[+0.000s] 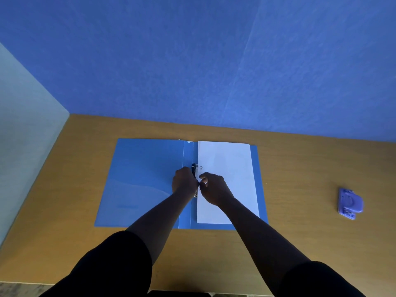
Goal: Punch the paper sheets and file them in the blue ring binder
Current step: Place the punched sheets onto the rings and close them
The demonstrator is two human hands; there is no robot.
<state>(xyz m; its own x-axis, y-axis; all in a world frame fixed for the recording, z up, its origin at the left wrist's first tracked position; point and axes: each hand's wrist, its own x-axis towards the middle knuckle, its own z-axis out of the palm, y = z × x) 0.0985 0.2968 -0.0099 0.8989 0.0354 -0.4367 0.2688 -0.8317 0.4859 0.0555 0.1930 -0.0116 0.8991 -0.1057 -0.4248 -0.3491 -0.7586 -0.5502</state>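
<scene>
The ring mechanism (194,171) of the open blue binder (141,181) was gripped by the curled left hand (184,181). The paper sheets' (227,179) inner edge was pinched by the right hand (214,188); how tight either grip was could not be told

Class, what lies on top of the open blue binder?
White paper sheets on the blue binder's right half; both hands at its ring mechanism, mostly covering it.

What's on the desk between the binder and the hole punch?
Nothing: the head view shows only bare wooden desk between the binder and the hole punch.
</scene>
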